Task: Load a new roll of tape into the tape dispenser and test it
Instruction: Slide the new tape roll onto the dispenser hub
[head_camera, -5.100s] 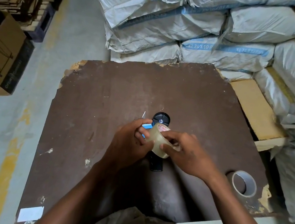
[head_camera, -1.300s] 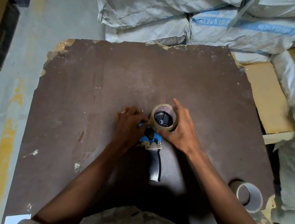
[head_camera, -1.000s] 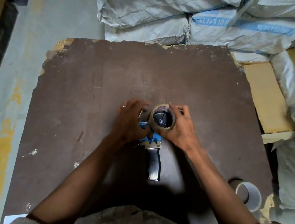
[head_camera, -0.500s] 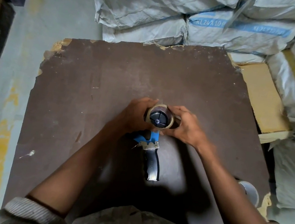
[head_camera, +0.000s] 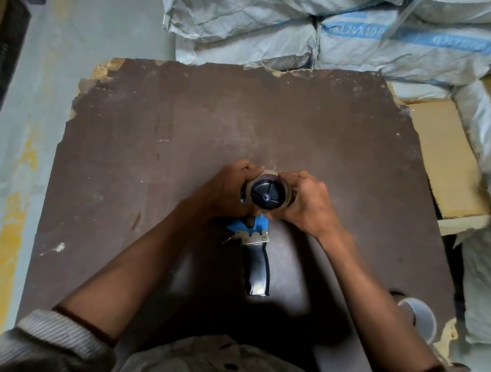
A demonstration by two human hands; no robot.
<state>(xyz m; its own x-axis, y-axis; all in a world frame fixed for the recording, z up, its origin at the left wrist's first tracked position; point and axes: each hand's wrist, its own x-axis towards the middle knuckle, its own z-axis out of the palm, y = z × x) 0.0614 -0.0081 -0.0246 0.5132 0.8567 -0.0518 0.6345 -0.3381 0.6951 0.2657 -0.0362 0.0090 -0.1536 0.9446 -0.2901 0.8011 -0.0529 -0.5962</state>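
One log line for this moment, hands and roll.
left hand: grips tape roll | right hand: grips roll | roll: on dispenser hub | dispenser: on table

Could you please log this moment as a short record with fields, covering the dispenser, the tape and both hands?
surface: brown board
tape dispenser: lying on the board, black handle toward the person
tape roll: seated around the black hub
left hand: curled round the roll's left side
right hand: curled round the roll's right side
spare item: an empty core at the board's right near corner
backdrop: stacked white sacks
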